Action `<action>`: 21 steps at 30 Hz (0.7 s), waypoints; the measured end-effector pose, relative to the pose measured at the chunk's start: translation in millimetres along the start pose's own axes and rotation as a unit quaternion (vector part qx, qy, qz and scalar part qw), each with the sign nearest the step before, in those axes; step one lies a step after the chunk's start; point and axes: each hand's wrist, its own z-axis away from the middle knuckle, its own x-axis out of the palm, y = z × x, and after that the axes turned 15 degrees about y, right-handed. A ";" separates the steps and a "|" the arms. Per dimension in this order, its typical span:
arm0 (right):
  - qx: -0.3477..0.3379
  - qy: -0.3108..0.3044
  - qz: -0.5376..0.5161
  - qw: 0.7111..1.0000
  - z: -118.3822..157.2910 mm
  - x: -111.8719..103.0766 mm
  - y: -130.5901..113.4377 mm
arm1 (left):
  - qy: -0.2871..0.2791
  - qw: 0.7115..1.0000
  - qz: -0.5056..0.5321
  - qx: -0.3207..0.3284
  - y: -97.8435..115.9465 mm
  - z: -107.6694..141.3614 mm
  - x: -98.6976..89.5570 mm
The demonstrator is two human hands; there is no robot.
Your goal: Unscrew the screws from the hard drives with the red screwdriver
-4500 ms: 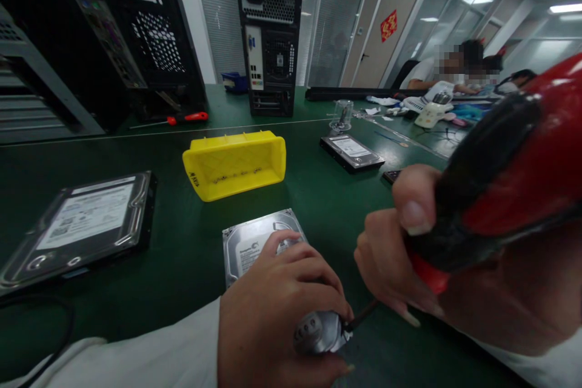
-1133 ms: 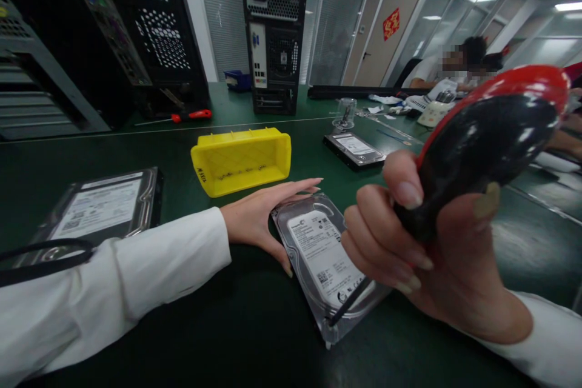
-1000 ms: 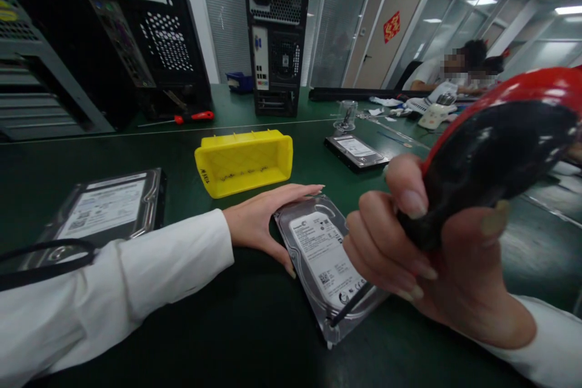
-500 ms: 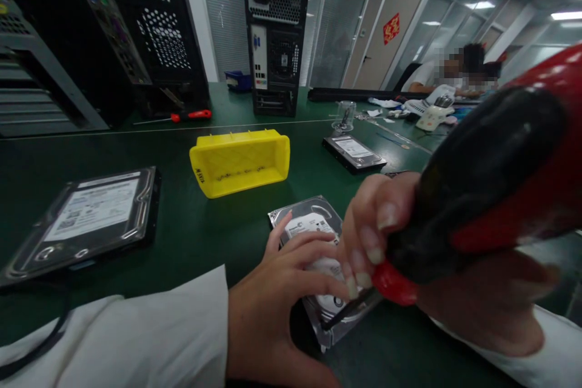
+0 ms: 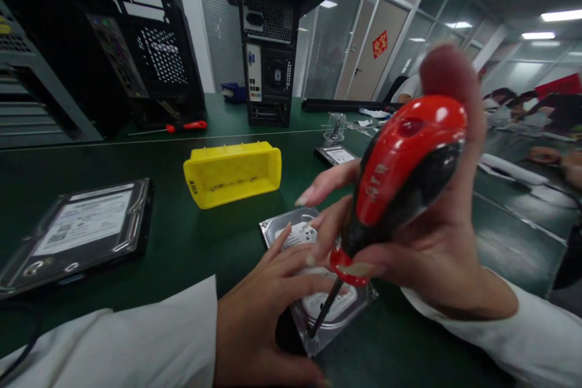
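A silver hard drive with a white label [image 5: 328, 303] lies on the green table below both hands. Across its left side rests my left hand [image 5: 268, 297], fingers spread on the label and thumb low by the near edge. My right hand [image 5: 422, 248] is wrapped round the handle of a red and black screwdriver [image 5: 395, 173]. The handle tilts up to the right, and the dark shaft runs down to the near left corner of the drive, where its tip touches. Part of the drive is hidden by the hands.
A yellow bin [image 5: 234, 179] with small dark bits stands behind. Another drive [image 5: 86, 224] lies left, a third [image 5: 335, 154] beyond the right hand. Computer cases [image 5: 270, 66] and a second screwdriver [image 5: 186, 127] are at the back. People sit far right.
The screwdriver handle has swung away from the camera and stands more upright, its tip still at the drive's corner. My right hand's fingers have shifted and loosened. The view has turned slightly.
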 end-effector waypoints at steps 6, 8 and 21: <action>-0.112 -0.011 0.041 0.993 -17.7 9.0 -16.8 | -0.003 1.000 0.019 -0.018 6.1 -2.7 -2.0; -0.082 -0.028 0.061 0.994 -22.3 7.8 -21.4 | 0.004 1.000 0.023 -0.017 6.5 -0.9 -1.1; -0.019 -0.115 -0.023 0.993 -46.0 20.7 -17.5 | 0.101 0.989 0.096 -0.045 12.8 10.3 5.6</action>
